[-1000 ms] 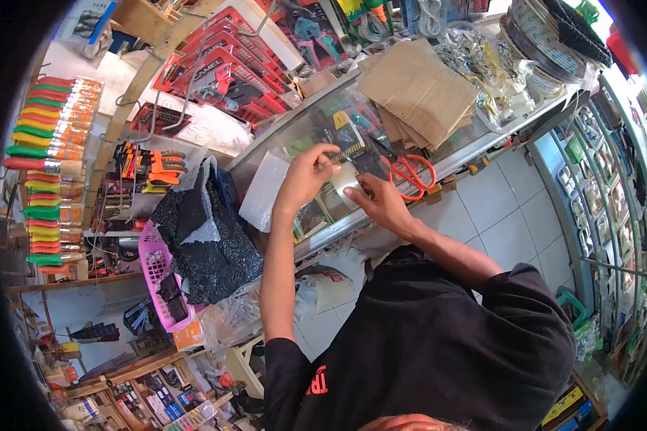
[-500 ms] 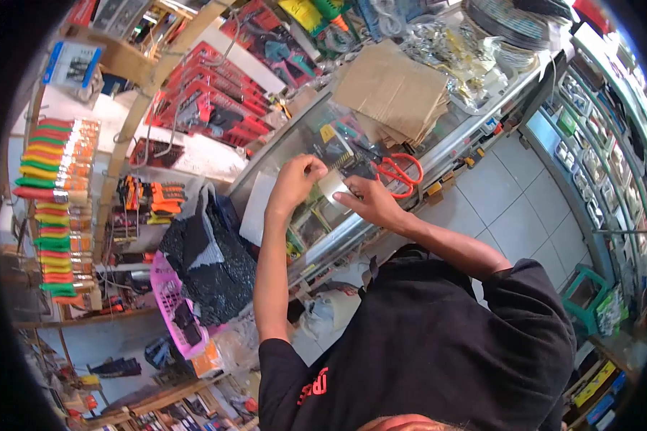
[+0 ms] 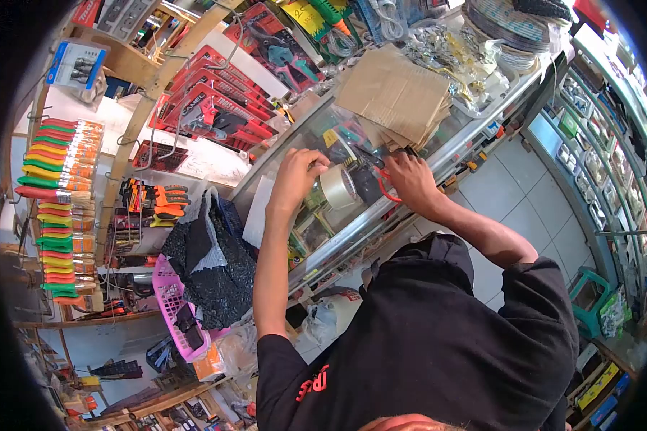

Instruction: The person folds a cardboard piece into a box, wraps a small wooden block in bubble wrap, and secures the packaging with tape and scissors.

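Observation:
A wide roll of clear packing tape (image 3: pixel 338 187) stands tilted on the glass counter top. Beside its left side is my left hand (image 3: pixel 298 176), fingers curled and pinched together. Whatever sits between those fingertips, perhaps the tape's loose end, is too small to make out. My right hand (image 3: pixel 413 183) is closed over the handles of a pair of scissors (image 3: pixel 387 188). One red handle loop shows next to the fingers, and the dark blades point up and left. Stacked cardboard pieces (image 3: pixel 395 90) lie just beyond my right hand.
The glass display counter (image 3: pixel 370 219) has a metal front edge. A pink basket (image 3: pixel 169 294) with black plastic stands at left, near hanging paint brushes (image 3: pixel 57 208). Bagged metal parts (image 3: pixel 456 54) and coiled hose (image 3: pixel 510 29) lie at the counter's far end.
My right hand has let go of the tape roll and moved right onto the scissors' handles. My left hand has stayed nearly in place beside the roll.

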Available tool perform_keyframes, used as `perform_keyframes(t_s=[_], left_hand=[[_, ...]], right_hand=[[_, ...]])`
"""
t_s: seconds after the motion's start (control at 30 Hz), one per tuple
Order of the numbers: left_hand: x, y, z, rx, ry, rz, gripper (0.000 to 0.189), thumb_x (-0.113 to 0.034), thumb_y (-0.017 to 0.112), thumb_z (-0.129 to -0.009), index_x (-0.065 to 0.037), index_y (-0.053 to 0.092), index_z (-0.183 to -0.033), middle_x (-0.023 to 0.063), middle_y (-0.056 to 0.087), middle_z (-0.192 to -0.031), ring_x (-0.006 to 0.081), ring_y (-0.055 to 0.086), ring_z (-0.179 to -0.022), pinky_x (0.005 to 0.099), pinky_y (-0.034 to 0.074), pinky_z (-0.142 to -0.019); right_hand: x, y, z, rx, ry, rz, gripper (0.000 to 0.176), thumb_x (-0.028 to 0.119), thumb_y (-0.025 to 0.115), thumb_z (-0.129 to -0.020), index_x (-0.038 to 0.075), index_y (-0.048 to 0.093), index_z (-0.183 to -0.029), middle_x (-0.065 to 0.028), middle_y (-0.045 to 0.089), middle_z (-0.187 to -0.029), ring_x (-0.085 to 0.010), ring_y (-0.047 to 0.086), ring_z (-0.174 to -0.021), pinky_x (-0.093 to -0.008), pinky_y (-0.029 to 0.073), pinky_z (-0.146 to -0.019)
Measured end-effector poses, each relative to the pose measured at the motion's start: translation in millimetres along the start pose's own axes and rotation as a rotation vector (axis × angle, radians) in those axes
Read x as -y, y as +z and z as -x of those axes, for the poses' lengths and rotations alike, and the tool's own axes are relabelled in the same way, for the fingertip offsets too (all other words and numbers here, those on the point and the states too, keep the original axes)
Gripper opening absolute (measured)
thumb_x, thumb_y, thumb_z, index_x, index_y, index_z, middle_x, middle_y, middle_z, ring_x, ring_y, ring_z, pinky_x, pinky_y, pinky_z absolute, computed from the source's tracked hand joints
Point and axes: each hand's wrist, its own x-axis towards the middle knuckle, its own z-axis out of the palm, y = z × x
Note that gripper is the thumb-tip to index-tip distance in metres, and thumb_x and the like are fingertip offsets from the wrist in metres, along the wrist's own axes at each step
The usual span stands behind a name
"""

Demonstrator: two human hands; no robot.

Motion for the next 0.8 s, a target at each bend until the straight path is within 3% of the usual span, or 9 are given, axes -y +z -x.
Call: perform_keyframes(t_s=[0.07, 0.2, 0.3, 0.4, 0.53, 0.63, 0.8], left_hand=[[-2.3, -1.9, -1.6, -0.023, -0.008, 0.025, 0.018, -0.006, 0.078, -0.088, -0.004, 0.078, -0.105, 0.0116, 0.075, -0.097, 0.0331, 0.063, -0.101, 0.0452, 0.049, -0.093], [-7.3, -11.1, -5.5, -0.044, -0.021, 0.014, 0.019, -0.008, 0.081, -0.086, -0.006, 0.079, -0.105, 0.0092, 0.076, -0.095, 0.0299, 0.062, -0.101, 0.0427, 0.049, -0.096], [0.1, -11.9, -8.0, -0.086, 0.05, -0.056, 0.018, -0.011, 0.083, -0.085, -0.007, 0.079, -0.102, 0.0074, 0.076, -0.095, 0.0286, 0.062, -0.102, 0.0415, 0.047, -0.098], [5.8, -12.1, -11.9, -0.104, 0.088, -0.12, 0.014, -0.012, 0.084, -0.084, -0.007, 0.079, -0.096, 0.0062, 0.076, -0.095, 0.029, 0.061, -0.101, 0.0428, 0.045, -0.101], [11.8, -12.5, -13.7, -0.112, 0.122, -0.125, 0.011, -0.011, 0.084, -0.084, -0.007, 0.078, -0.092, 0.0054, 0.076, -0.094, 0.0292, 0.061, -0.1, 0.0452, 0.043, -0.104], [16.0, -10.7, -15.1, -0.148, 0.175, -0.15, 0.01, -0.01, 0.082, -0.083, -0.008, 0.077, -0.091, 0.0056, 0.074, -0.088, 0.0308, 0.06, -0.096, 0.0438, 0.048, -0.091], [21.3, -10.0, -15.4, -0.132, 0.192, -0.151, 0.012, -0.01, 0.081, -0.085, -0.007, 0.073, -0.094, 0.0079, 0.072, -0.093, 0.0326, 0.06, -0.097, 0.045, 0.048, -0.091]], right_hand=[[-13.0, 17.3, -8.7, 0.052, -0.018, -0.048, 0.032, 0.025, 0.075, -0.088, 0.006, 0.063, -0.11, -0.0196, 0.07, -0.103, -0.0383, 0.071, -0.097, -0.0484, 0.056, -0.084], [-9.4, -13.7, -14.2, 0.255, 0.015, -0.118, 0.044, 0.031, 0.079, -0.083, 0.005, 0.065, -0.116, -0.0221, 0.073, -0.096, -0.0403, 0.073, -0.092, -0.0488, 0.059, -0.079], [-14.0, -22.6, -8.8, 0.311, -0.048, -0.227, 0.055, 0.03, 0.077, -0.077, 0.002, 0.067, -0.123, -0.022, 0.071, -0.11, -0.0417, 0.071, -0.101, -0.0501, 0.057, -0.084], [-19.3, -37.5, -0.7, 0.275, -0.123, -0.286, 0.059, 0.03, 0.078, -0.076, 0.004, 0.067, -0.129, -0.0203, 0.07, -0.113, -0.0418, 0.07, -0.104, -0.0491, 0.057, -0.086], [-21.6, -63.4, 4.5, 0.281, -0.196, -0.355, 0.052, 0.029, 0.078, -0.077, 0.005, 0.068, -0.123, -0.0193, 0.066, -0.115, -0.0406, 0.068, -0.105, -0.0486, 0.056, -0.087], [-11.9, -95.5, 1.3, 0.27, -0.219, -0.44, 0.045, 0.026, 0.078, -0.078, 0.007, 0.068, -0.118, -0.017, 0.063, -0.113, -0.0401, 0.068, -0.103, -0.0487, 0.055, -0.086], [0.6, -130.8, -27.5, 0.163, -0.269, -0.42, 0.046, 0.027, 0.081, -0.08, 0.007, 0.065, -0.119, -0.0165, 0.063, -0.114, -0.0396, 0.068, -0.1, -0.0461, 0.056, -0.085]])
